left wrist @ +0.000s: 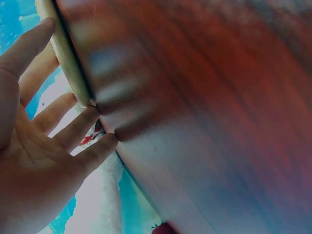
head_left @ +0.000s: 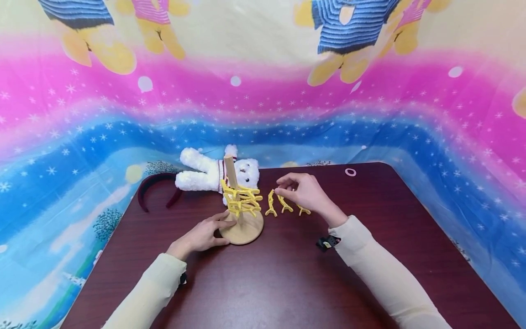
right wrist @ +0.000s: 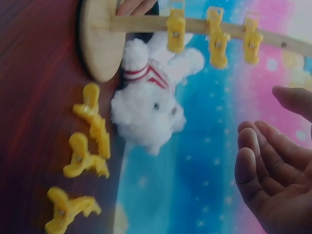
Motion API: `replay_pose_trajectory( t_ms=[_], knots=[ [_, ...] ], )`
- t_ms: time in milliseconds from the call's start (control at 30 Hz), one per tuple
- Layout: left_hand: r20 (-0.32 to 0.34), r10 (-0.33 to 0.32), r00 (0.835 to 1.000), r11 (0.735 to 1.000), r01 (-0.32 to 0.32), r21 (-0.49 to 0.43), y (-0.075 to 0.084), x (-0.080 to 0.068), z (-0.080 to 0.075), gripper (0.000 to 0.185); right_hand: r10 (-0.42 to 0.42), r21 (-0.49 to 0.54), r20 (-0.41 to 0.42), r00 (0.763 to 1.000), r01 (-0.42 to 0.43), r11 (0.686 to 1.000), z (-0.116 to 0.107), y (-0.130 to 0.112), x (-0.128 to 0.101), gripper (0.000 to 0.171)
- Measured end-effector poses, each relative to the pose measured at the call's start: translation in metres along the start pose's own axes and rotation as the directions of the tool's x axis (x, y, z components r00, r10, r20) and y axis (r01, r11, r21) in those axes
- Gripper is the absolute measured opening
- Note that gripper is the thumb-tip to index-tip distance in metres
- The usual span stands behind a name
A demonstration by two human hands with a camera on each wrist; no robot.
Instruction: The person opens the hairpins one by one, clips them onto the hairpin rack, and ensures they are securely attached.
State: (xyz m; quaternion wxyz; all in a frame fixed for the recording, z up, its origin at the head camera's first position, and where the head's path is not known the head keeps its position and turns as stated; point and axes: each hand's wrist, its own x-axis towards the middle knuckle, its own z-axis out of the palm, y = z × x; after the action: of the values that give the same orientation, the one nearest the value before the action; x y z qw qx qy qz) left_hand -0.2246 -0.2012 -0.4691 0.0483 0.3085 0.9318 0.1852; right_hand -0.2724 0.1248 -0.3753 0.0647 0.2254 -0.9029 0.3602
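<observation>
My left hand [head_left: 203, 234] rests at the left edge of a round wooden base [head_left: 248, 232], its thumb by the front and its fingers extended along the rim. In the left wrist view, several of its fingertips touch the dark tabletop. From the base rises a wooden post [head_left: 231, 170], where three yellow clips [right wrist: 218, 44] are clamped one above another. My right hand [head_left: 306, 191] hovers right of the post, thumb and fingers apart with nothing between them. Beneath and beside it, three loose yellow clips [right wrist: 87, 158] stand in a row on the table, one partly hidden in the head view.
Behind the post lies a white plush bear [head_left: 197, 182] in a striped top. A dark red headband [head_left: 141, 192] is at the back left, and a small pale ring [head_left: 346, 171] near the back right edge. A printed cloth [head_left: 263, 100] hangs around the table [head_left: 287, 283].
</observation>
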Motion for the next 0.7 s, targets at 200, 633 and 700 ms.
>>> replay_pose_trajectory(
  t_ms=[200,633,700],
  knots=[
    [0.007,-0.007,1.000,1.000,0.007,-0.005,0.000,0.000,0.000,0.056,0.053,0.010,-0.003,0.999,-0.053,0.999,-0.004,0.024,-0.004,0.025],
    [0.009,-0.010,1.000,1.000,0.010,-0.004,0.000,0.000,0.000,0.057,0.148,0.010,0.043,0.988,-0.148,0.989,-0.002,0.062,-0.012,0.032],
    [0.011,-0.013,1.000,1.000,0.013,-0.005,0.000,0.000,0.000,0.057,0.166,0.011,0.056,0.985,-0.166,0.986,-0.001,0.069,-0.013,0.032]
  ],
)
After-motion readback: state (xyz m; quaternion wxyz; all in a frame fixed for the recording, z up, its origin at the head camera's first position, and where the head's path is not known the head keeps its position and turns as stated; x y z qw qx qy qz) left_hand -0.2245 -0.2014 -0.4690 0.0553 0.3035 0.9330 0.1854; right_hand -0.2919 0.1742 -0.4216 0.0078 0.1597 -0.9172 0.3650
